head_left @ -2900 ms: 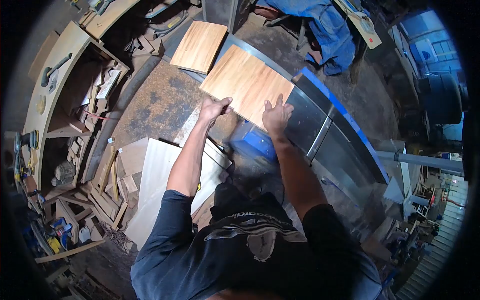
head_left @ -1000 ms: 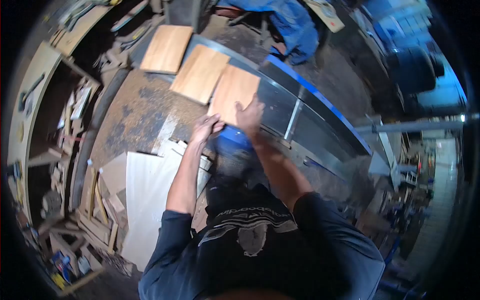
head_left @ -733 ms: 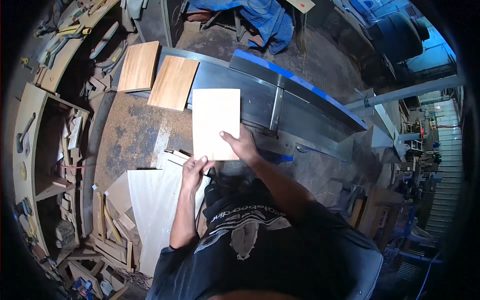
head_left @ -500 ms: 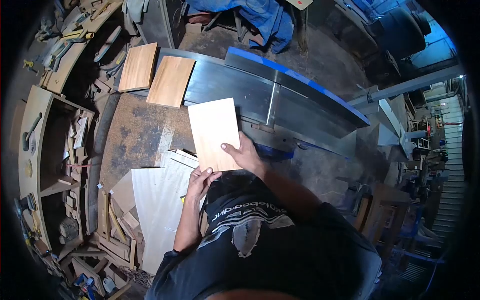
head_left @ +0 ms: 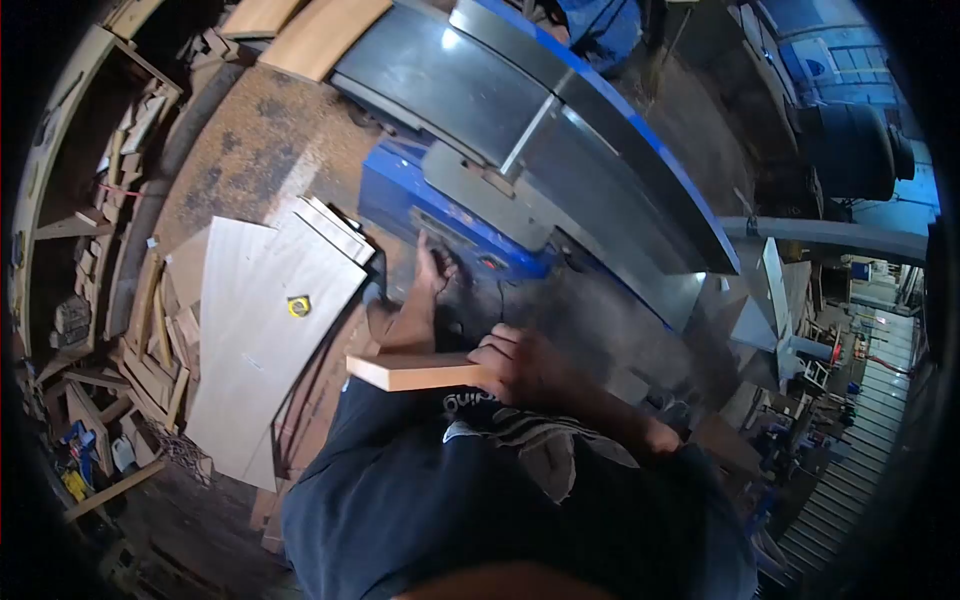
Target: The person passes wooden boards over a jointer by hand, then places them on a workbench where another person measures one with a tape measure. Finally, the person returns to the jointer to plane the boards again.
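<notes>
My right hand [head_left: 515, 365] grips a light wooden board [head_left: 415, 372] close to my shirt, its edge turned toward the camera. My left hand [head_left: 434, 268] is empty, reaching down to the blue base [head_left: 390, 195] of a jointer. One finger is stretched out at the control panel [head_left: 445, 228], with the other fingers curled. A red button [head_left: 491, 263] sits to the right of that hand. Above it runs the jointer's metal bed [head_left: 430, 75], with a blue-edged fence [head_left: 610, 85] along the far side.
Two wooden boards [head_left: 325, 38] lie on the bed's left end. Pale sheets [head_left: 240, 370] on the left carry a yellow tape measure [head_left: 298, 307]. Offcuts [head_left: 150, 340] and a shelf unit [head_left: 65, 130] stand farther left. Sawdust covers the floor [head_left: 265, 120].
My left hand has let go of the board and moved to the jointer's base. My right hand has brought the board lower and tilted it edge-on. The view has shifted down.
</notes>
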Motion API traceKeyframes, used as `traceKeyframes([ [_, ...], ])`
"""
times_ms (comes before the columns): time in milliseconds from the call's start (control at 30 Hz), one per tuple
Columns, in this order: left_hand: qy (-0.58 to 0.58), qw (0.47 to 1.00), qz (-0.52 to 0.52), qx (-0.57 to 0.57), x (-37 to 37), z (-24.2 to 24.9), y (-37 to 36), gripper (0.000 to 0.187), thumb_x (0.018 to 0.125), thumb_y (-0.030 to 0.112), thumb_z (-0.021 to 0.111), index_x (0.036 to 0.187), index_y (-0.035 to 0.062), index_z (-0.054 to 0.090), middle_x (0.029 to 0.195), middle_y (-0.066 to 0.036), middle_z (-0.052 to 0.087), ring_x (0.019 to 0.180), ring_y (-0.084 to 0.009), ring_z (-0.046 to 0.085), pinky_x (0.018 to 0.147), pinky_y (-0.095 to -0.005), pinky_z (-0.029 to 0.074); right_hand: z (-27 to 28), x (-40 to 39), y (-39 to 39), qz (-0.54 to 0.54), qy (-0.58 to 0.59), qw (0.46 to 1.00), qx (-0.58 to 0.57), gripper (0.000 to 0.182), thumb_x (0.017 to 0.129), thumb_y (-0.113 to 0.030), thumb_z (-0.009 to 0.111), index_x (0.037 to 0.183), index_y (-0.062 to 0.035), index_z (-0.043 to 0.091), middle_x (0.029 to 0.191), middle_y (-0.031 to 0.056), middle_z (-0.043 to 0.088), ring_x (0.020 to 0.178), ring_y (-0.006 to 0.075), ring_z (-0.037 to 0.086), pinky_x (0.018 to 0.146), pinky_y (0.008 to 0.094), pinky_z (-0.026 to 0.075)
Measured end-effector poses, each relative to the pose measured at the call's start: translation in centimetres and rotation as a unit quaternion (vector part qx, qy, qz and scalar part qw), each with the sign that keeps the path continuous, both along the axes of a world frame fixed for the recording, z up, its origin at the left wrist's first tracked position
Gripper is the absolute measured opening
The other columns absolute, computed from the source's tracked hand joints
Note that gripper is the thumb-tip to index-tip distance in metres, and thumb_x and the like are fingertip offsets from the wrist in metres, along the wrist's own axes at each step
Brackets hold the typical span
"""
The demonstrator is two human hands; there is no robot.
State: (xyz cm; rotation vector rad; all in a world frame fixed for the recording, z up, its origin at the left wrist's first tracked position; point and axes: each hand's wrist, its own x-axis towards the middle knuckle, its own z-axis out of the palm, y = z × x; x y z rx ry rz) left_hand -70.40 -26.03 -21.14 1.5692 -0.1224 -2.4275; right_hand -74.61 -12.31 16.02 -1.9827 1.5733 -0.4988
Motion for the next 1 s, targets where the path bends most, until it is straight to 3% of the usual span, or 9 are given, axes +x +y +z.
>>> traceKeyframes([
  [167,0.091,0.993,0.039,0.066,-5.1,-2.2,8.9,0.088,0.086,0.078,0.050,0.125,-0.0009,0.043,0.101,-0.009,0.052,0.082,-0.0212,0.052,0.080,-0.0419,0.046,1.0,-3.2,8.7,-0.107,0.059,0.992,0.012,0.020,0.078,-0.018,0.077,0.089,-0.0050,0.066,0.087,0.0120,0.063,0.082,0.0316,0.063,0.074,0.0455,0.052],
  [233,0.069,0.990,0.105,0.065,-6.6,-1.5,9.6,0.056,0.089,0.075,0.050,0.080,0.0192,0.044,0.065,0.003,0.044,0.056,-0.0140,0.042,0.067,-0.0413,0.043,1.1,-4.4,12.0,-0.173,0.057,0.981,0.065,0.019,0.077,-0.016,0.077,0.087,-0.0047,0.066,0.085,0.0132,0.062,0.080,0.0337,0.062,0.072,0.0463,0.051],
  [433,0.126,0.979,0.144,0.068,-5.8,-2.2,11.8,0.052,0.092,0.068,0.048,0.069,0.0218,0.038,0.059,0.003,0.044,0.055,-0.0132,0.041,0.065,-0.0360,0.039,1.8,-3.7,20.1,-0.378,0.104,0.911,0.128,0.024,0.079,-0.019,0.078,0.085,-0.0024,0.063,0.079,0.0190,0.059,0.076,0.0416,0.060,0.064,0.0484,0.047],
  [733,0.101,0.991,0.084,0.035,-5.7,1.0,11.2,0.072,0.086,0.072,0.052,0.114,0.0061,0.062,0.082,0.000,0.063,0.066,-0.0153,0.051,0.064,-0.0349,0.036,0.8,-14.1,23.3,-0.457,0.089,0.883,0.065,0.025,0.079,-0.009,0.075,0.102,-0.0031,0.065,0.092,0.0168,0.067,0.084,0.0387,0.065,0.071,0.0415,0.052],
  [800,-0.047,0.982,-0.101,-0.152,-5.2,5.1,12.2,0.064,0.088,0.067,0.057,0.109,0.0074,0.066,0.083,-0.004,0.065,0.069,-0.0140,0.053,0.062,-0.0350,0.036,0.9,-18.1,21.6,-0.476,0.041,0.877,0.044,0.032,0.083,-0.016,0.076,0.109,-0.0008,0.067,0.099,0.0174,0.072,0.093,0.0316,0.070,0.080,0.0373,0.053],
  [867,-0.045,0.931,-0.256,-0.257,-3.7,1.9,14.4,0.075,0.091,0.059,0.061,0.140,0.0024,0.054,0.139,-0.016,0.057,0.130,-0.0269,0.050,0.101,-0.0486,0.040,-3.2,-24.4,22.6,-0.469,-0.036,0.881,0.055,0.040,0.084,-0.020,0.079,0.116,0.0015,0.067,0.101,0.0106,0.072,0.095,0.0187,0.066,0.084,0.0335,0.053],
  [900,-0.043,0.911,-0.291,-0.291,-3.0,3.9,15.2,0.071,0.091,0.054,0.064,0.138,0.0015,0.056,0.136,-0.015,0.060,0.125,-0.0246,0.054,0.099,-0.0441,0.043,-5.1,-27.6,22.3,-0.495,-0.078,0.861,0.088,0.045,0.082,-0.018,0.082,0.119,0.0023,0.066,0.101,0.0034,0.071,0.094,0.0099,0.061,0.084,0.0316,0.052],
  [933,-0.043,0.886,-0.331,-0.321,-2.3,7.3,16.5,0.067,0.091,0.049,0.067,0.137,0.0006,0.058,0.133,-0.014,0.063,0.120,-0.0223,0.058,0.096,-0.0397,0.046,-6.0,-29.5,22.0,-0.478,-0.087,0.872,0.064,0.045,0.084,-0.035,0.079,0.114,-0.0016,0.072,0.101,0.0176,0.074,0.095,0.0254,0.071,0.085,0.0356,0.053],
  [1000,0.031,0.878,-0.307,-0.366,-1.9,13.3,18.8,0.055,0.093,0.036,0.069,0.128,-0.0072,0.061,0.111,-0.016,0.072,0.104,-0.0213,0.065,0.092,-0.0358,0.050,-4.6,-31.1,20.2,-0.490,-0.036,0.868,0.077,0.046,0.083,-0.036,0.079,0.113,-0.0017,0.072,0.100,0.0173,0.073,0.094,0.0290,0.070,0.084,0.0375,0.053],
])
